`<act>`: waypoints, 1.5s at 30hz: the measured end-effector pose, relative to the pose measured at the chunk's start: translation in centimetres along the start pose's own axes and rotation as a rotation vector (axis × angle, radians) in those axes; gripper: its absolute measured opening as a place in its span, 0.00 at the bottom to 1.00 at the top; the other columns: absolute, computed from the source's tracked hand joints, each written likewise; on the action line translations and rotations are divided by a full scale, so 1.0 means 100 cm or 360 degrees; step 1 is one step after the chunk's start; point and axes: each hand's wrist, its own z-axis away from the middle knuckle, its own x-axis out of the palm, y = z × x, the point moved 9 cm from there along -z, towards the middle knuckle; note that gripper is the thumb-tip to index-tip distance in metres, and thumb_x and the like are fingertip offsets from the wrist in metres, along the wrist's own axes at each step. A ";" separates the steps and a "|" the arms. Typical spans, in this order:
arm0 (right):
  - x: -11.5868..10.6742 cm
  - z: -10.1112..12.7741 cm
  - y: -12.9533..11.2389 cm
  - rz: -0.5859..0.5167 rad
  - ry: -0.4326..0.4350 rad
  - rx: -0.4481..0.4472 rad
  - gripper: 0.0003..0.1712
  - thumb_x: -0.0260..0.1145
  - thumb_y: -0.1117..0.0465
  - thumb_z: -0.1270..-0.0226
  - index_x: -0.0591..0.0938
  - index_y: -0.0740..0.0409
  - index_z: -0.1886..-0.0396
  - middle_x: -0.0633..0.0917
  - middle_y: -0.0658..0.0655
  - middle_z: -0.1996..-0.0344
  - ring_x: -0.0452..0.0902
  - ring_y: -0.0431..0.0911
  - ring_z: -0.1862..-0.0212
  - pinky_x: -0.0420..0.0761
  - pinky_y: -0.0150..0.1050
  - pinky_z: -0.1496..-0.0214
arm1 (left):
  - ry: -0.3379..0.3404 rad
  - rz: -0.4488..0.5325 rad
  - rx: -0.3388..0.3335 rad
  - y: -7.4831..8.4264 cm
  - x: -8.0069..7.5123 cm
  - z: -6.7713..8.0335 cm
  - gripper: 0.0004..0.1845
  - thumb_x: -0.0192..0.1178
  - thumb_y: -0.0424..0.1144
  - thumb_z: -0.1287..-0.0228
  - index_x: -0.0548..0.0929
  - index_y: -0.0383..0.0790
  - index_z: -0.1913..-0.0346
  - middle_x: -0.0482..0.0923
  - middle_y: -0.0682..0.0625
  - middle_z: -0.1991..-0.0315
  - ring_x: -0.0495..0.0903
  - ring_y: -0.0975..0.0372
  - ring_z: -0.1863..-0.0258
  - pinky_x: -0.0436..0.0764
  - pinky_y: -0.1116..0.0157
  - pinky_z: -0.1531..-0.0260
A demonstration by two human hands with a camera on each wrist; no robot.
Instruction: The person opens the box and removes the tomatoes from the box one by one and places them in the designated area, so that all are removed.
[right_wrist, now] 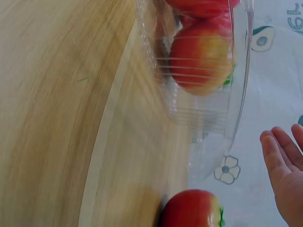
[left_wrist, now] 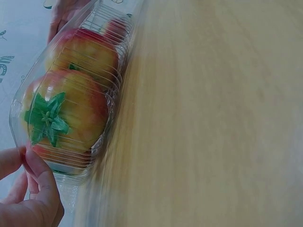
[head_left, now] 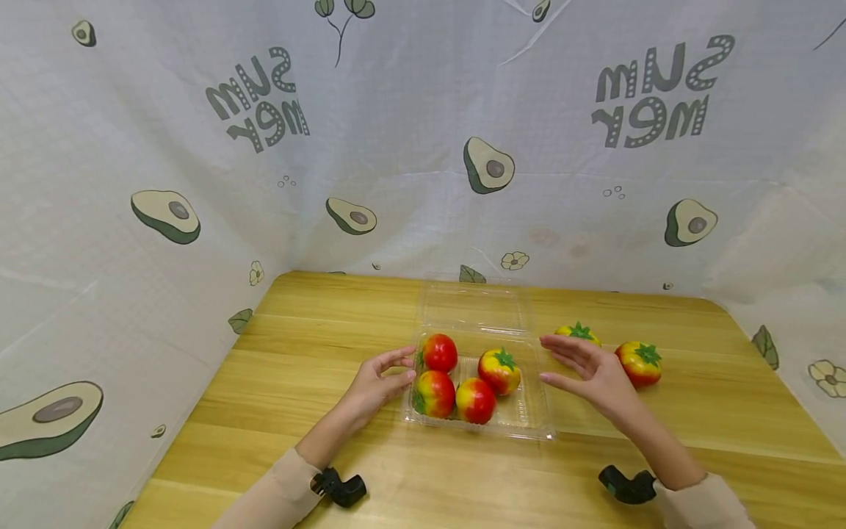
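A clear plastic clamshell box (head_left: 529, 425) lies on the wooden table with its lid (head_left: 472, 305) folded back flat. Several red-and-yellow tomatoes with green tops sit inside, among them one (head_left: 439, 353) at the back left and one (head_left: 499, 369) at the right. My left hand (head_left: 395, 371) rests with loosely spread fingers at the box's left wall; in the left wrist view its fingertips (left_wrist: 29, 163) touch a corner of the box (left_wrist: 71, 172). My right hand (head_left: 550, 360) hovers flat and open by the right rim, apart from it, seen as straight fingers (right_wrist: 283, 165) in the right wrist view.
Two loose tomatoes (head_left: 639, 362) (head_left: 578, 333) lie on the table right of the box, just behind my right hand. A white cloth printed with avocados (head_left: 489, 165) walls the table at the back and on both sides. Bare wood (head_left: 297, 353) stretches to the left and front.
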 end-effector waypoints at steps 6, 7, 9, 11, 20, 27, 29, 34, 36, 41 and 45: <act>0.011 -0.005 0.001 0.0057 -0.0046 0.0056 0.34 0.74 0.70 0.41 0.72 0.74 0.36 0.74 0.75 0.38 0.77 0.34 0.42 0.75 0.26 0.43 | 0.0001 -0.0005 -0.0001 0.000 0.000 0.000 0.26 0.64 0.29 0.33 0.74 0.32 0.33 0.74 0.39 0.47 0.76 0.65 0.70 0.81 0.73 0.61; 0.013 -0.006 0.001 0.0064 -0.0052 0.0069 0.34 0.74 0.70 0.40 0.72 0.73 0.36 0.73 0.75 0.38 0.77 0.35 0.42 0.76 0.26 0.44 | 0.0001 -0.0005 -0.0004 0.000 0.000 0.000 0.26 0.64 0.28 0.33 0.74 0.32 0.33 0.74 0.39 0.47 0.76 0.65 0.70 0.81 0.73 0.61; 0.016 -0.007 0.002 0.0071 -0.0064 0.0088 0.34 0.74 0.69 0.40 0.72 0.74 0.36 0.73 0.75 0.38 0.77 0.35 0.42 0.76 0.27 0.44 | 0.0001 -0.0004 -0.0003 0.000 0.000 0.000 0.26 0.64 0.28 0.33 0.74 0.32 0.33 0.73 0.39 0.47 0.76 0.65 0.70 0.81 0.73 0.61; 0.020 -0.008 0.002 0.0067 -0.0072 0.0101 0.34 0.74 0.69 0.40 0.72 0.75 0.36 0.73 0.75 0.38 0.77 0.40 0.41 0.76 0.28 0.43 | -0.0001 0.0000 -0.0002 0.000 0.000 0.000 0.26 0.63 0.28 0.33 0.74 0.32 0.33 0.73 0.39 0.47 0.76 0.65 0.70 0.81 0.73 0.60; 0.035 -0.014 0.010 0.0069 -0.0085 0.0117 0.34 0.74 0.70 0.41 0.72 0.77 0.37 0.74 0.76 0.40 0.74 0.64 0.39 0.77 0.43 0.41 | -0.0002 0.0008 -0.0012 0.000 0.001 0.001 0.26 0.63 0.28 0.33 0.74 0.32 0.33 0.73 0.39 0.47 0.76 0.65 0.69 0.81 0.73 0.60; 0.040 -0.017 0.009 0.0185 -0.0070 0.0098 0.35 0.76 0.69 0.43 0.73 0.77 0.37 0.76 0.75 0.40 0.73 0.65 0.38 0.74 0.50 0.40 | -0.0013 0.0012 0.0001 0.001 0.001 0.001 0.26 0.64 0.29 0.33 0.74 0.32 0.32 0.73 0.38 0.46 0.76 0.65 0.68 0.81 0.73 0.60; 0.042 -0.018 0.009 0.0193 -0.0069 0.0101 0.36 0.76 0.69 0.43 0.72 0.77 0.37 0.76 0.74 0.40 0.73 0.65 0.38 0.74 0.50 0.40 | -0.0013 0.0015 -0.0003 0.000 0.001 0.001 0.26 0.64 0.29 0.33 0.74 0.32 0.33 0.73 0.38 0.47 0.76 0.65 0.68 0.81 0.73 0.60; 0.046 -0.021 0.013 0.0221 -0.0056 0.0124 0.35 0.75 0.71 0.43 0.72 0.78 0.37 0.75 0.75 0.39 0.71 0.65 0.37 0.73 0.49 0.40 | -0.0009 0.0005 -0.0009 0.000 0.001 0.000 0.26 0.64 0.29 0.33 0.74 0.33 0.33 0.73 0.39 0.47 0.77 0.66 0.69 0.81 0.73 0.60; 0.047 -0.022 0.014 0.0244 -0.0047 0.0131 0.35 0.75 0.71 0.42 0.72 0.79 0.37 0.75 0.75 0.39 0.71 0.66 0.36 0.74 0.49 0.40 | -0.0009 -0.0008 -0.0005 0.001 0.001 0.000 0.26 0.64 0.30 0.33 0.74 0.33 0.33 0.73 0.39 0.47 0.76 0.65 0.69 0.81 0.73 0.60; 0.051 -0.023 0.016 0.0326 -0.0042 0.0145 0.34 0.74 0.72 0.42 0.72 0.79 0.38 0.75 0.76 0.39 0.70 0.67 0.36 0.73 0.49 0.40 | -0.0009 -0.0016 0.0006 0.002 0.001 0.001 0.25 0.64 0.30 0.32 0.74 0.32 0.33 0.74 0.38 0.47 0.77 0.66 0.68 0.81 0.73 0.61; 0.055 -0.023 0.016 0.0395 -0.0057 0.0156 0.34 0.74 0.70 0.40 0.71 0.81 0.38 0.74 0.77 0.39 0.69 0.68 0.36 0.73 0.50 0.40 | -0.0002 -0.0007 -0.0006 0.001 0.001 0.000 0.25 0.63 0.29 0.32 0.74 0.32 0.33 0.73 0.38 0.47 0.77 0.66 0.68 0.81 0.73 0.62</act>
